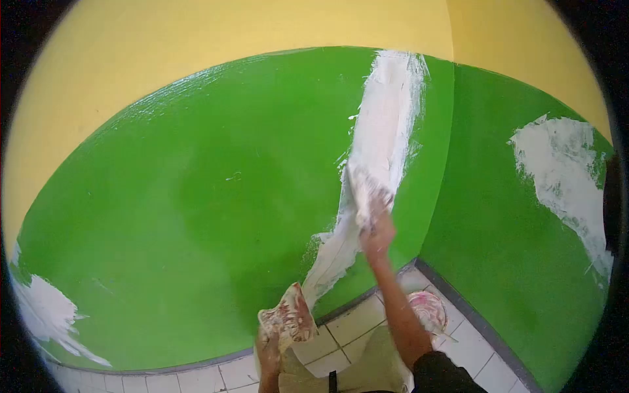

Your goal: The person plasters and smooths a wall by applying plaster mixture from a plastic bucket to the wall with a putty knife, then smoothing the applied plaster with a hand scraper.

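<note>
My right hand (378, 229) is closed around a putty knife (364, 190) caked with white filler, its blade against the wall. It sits on a long white strip of filler (386, 111) that runs down the green wall (262, 164). Low in front of me, my left hand (268, 350) grips a second putty-smeared tool, a broad scraper (291, 318), coated in cream and reddish-brown residue. Both handles are mostly hidden by my fingers and the filler.
A round container (427, 310) with pink and white smears stands on the tiled floor (475, 344) near the corner. More white filler patches mark the right wall (557, 160) and the far left (49, 308). Grey skirting (468, 314) edges the floor; yellow wall (229, 33) lies above the green.
</note>
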Available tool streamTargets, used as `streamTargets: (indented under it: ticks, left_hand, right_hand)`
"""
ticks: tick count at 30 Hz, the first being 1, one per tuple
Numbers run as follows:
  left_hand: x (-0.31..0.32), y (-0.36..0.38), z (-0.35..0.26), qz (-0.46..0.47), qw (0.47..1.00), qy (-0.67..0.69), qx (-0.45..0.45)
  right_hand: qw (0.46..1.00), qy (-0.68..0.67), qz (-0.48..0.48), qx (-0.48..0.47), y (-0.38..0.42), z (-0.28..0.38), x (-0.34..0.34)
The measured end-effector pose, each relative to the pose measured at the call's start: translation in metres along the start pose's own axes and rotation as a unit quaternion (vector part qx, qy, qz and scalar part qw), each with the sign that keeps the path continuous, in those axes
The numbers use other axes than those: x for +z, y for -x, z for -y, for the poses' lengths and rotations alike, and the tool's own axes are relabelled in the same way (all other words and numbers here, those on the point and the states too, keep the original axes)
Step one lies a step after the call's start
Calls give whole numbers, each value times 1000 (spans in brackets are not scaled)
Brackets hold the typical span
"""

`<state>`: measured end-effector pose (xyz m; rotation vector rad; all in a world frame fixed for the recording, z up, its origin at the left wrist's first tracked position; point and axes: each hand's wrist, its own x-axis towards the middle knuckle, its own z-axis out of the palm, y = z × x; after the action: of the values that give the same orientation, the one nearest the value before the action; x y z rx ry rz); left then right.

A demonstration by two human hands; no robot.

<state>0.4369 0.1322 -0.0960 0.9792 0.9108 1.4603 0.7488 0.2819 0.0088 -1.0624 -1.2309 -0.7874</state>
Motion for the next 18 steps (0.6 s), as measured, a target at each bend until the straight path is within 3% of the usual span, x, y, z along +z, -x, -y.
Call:
streamTargets:
  ticks: [2, 4, 7, 8, 9, 11, 13, 15, 18]
  left_hand:
    - [-7, 0, -16, 0, 999, -26, 24]
    - [-17, -5, -25, -2, 997, -55, 49]
    - [-29, -8, -30, -9, 997, 35, 64]
    - [-26, -3, -30, -48, 989, -58, 125]
    - [-21, 1, -39, -50, 989, -60, 124]
    - [-9, 3, -65, 21, 994, 47, 97]
    - [-8, 9, -66, 7, 994, 49, 100]
    - [-7, 10, -63, -8, 993, 54, 107]
    - [-16, 15, -57, -66, 988, 109, 91]
  right_hand:
    - [999, -38, 2, 11, 43, 33, 13]
    - [995, -13, 74, 72, 93, 73, 10]
    - [991, -8, 126, 33, 178, 88, 1]
    - [988, 1, 153, 26, 195, 90, -6]
    - [988, 0, 154, 27, 211, 90, -15]
    - [952, -66, 236, 184, 224, 88, -33]
    - [930, -118, 137, 321, 198, 85, -54]
    - [935, -66, 22, 347, 184, 45, -51]
    - [930, -68, -34, 359, 104, -1, -40]
